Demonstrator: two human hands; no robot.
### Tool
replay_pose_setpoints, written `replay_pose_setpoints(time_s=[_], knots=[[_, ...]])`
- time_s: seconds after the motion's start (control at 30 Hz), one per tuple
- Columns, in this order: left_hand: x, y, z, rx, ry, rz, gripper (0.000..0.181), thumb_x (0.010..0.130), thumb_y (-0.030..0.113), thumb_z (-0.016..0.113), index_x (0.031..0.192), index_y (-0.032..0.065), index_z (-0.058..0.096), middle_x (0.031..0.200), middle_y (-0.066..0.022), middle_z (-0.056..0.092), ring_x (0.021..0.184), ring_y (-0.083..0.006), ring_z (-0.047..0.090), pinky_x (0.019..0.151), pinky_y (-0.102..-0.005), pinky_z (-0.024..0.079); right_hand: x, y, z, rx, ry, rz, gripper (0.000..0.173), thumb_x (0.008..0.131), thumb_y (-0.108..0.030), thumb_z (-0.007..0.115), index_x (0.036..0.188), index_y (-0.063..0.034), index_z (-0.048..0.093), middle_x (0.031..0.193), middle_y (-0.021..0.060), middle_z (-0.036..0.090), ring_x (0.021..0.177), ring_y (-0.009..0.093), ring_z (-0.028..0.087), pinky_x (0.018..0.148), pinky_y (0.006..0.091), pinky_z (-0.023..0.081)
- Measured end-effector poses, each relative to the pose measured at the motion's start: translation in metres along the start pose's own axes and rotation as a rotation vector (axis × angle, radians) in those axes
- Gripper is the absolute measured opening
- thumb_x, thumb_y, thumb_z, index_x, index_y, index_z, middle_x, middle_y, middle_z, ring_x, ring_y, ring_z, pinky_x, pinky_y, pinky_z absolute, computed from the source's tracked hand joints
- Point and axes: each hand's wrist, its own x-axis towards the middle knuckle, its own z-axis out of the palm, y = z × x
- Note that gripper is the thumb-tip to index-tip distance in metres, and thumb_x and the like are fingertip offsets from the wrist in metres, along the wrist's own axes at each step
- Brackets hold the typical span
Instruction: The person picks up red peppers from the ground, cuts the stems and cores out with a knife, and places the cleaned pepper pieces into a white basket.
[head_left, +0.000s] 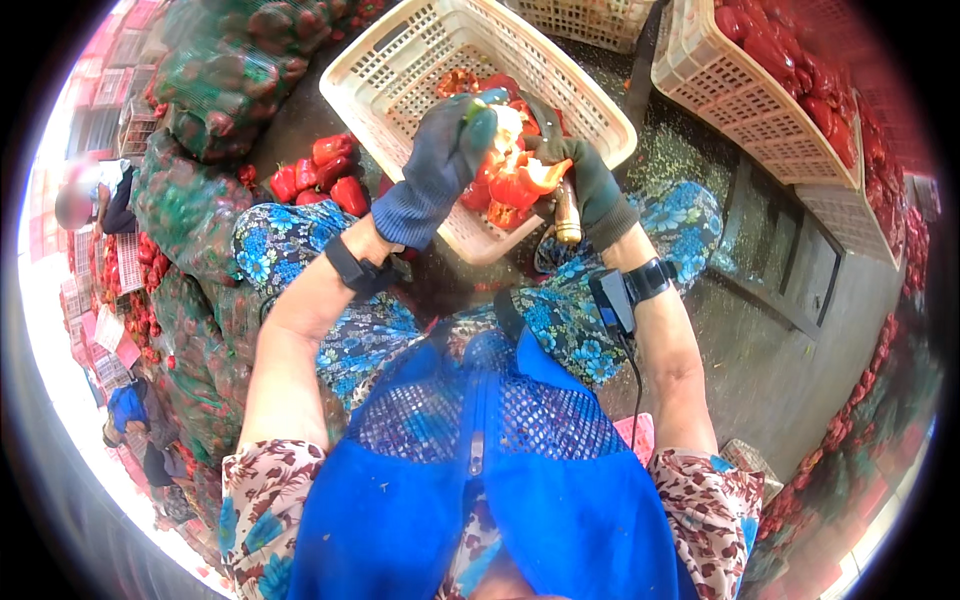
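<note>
My left hand (450, 146), in a dark knit glove, grips the pale seed core (510, 126) of a red bell pepper; its green stem shows at the fingers. Torn red pepper flesh (514, 184) hangs between both hands. In my right hand (589, 169), also gloved, is a knife with a wooden handle (568, 214), its butt pointing towards me. Where its blade lies I cannot tell. Both hands are over the near half of a cream plastic crate (360, 90). Red pepper pieces (457, 81) lie in that crate, partly hidden by my hands.
Several whole red peppers (319, 172) lie on the floor left of the crate. Green mesh sacks of peppers (225, 82) are piled along the left. Crates heaped with red peppers (802, 75) stand at the right. Other people (139, 420) are at the far left.
</note>
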Motion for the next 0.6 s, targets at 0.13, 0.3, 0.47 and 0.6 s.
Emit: replay_pose_setpoints(time_s=[0.13, 0.3, 0.47, 0.6], knots=[[0.010, 0.029, 0.007, -0.889, 0.225, -0.797, 0.051, 0.100, 0.048, 0.057, 0.118, 0.0004, 0.066, 0.094, -0.0020, 0.068, 0.086, -0.0105, 0.062, 0.078, -0.0265, 0.050, -0.001, -0.002, 0.014, -0.072, 0.010, -0.069, 0.038, 0.083, -0.008, 0.060, 0.118, 0.0063, 0.059, 0.092, 0.0092, 0.067, 0.075, 0.018, 0.068, 0.057, 0.0277, 0.056], [0.010, 0.038, 0.007, -0.851, 0.335, -0.858, 0.046, 0.102, 0.047, 0.053, 0.112, 0.0037, 0.065, 0.094, -0.0057, 0.065, 0.096, -0.0148, 0.061, 0.088, -0.0262, 0.047, 0.002, -0.006, 0.020, -0.203, -0.005, -0.118, 0.030, 0.081, -0.006, 0.061, 0.109, 0.0050, 0.064, 0.085, 0.0090, 0.068, 0.070, 0.015, 0.066, 0.056, 0.0262, 0.054], [0.023, 0.026, -0.022, -1.483, 0.616, -0.938, 0.042, 0.098, 0.050, 0.054, 0.113, 0.0123, 0.061, 0.107, -0.0082, 0.066, 0.105, -0.0247, 0.064, 0.095, -0.0385, 0.048, 0.006, 0.003, 0.010, -0.352, 0.002, -0.270, 0.016, 0.082, -0.008, 0.061, 0.094, 0.0027, 0.065, 0.082, 0.0076, 0.066, 0.060, 0.014, 0.062, 0.050, 0.0258, 0.050], [0.023, -0.022, -0.067, -1.704, 0.798, -0.774, 0.046, 0.096, 0.050, 0.055, 0.125, 0.0152, 0.056, 0.118, -0.0094, 0.064, 0.112, -0.0292, 0.062, 0.103, -0.0521, 0.045, 0.008, 0.010, 0.001, -0.495, -0.085, -0.242, 0.015, 0.087, -0.009, 0.058, 0.080, 0.0018, 0.066, 0.082, 0.0067, 0.065, 0.069, 0.012, 0.063, 0.061, 0.0255, 0.052]])
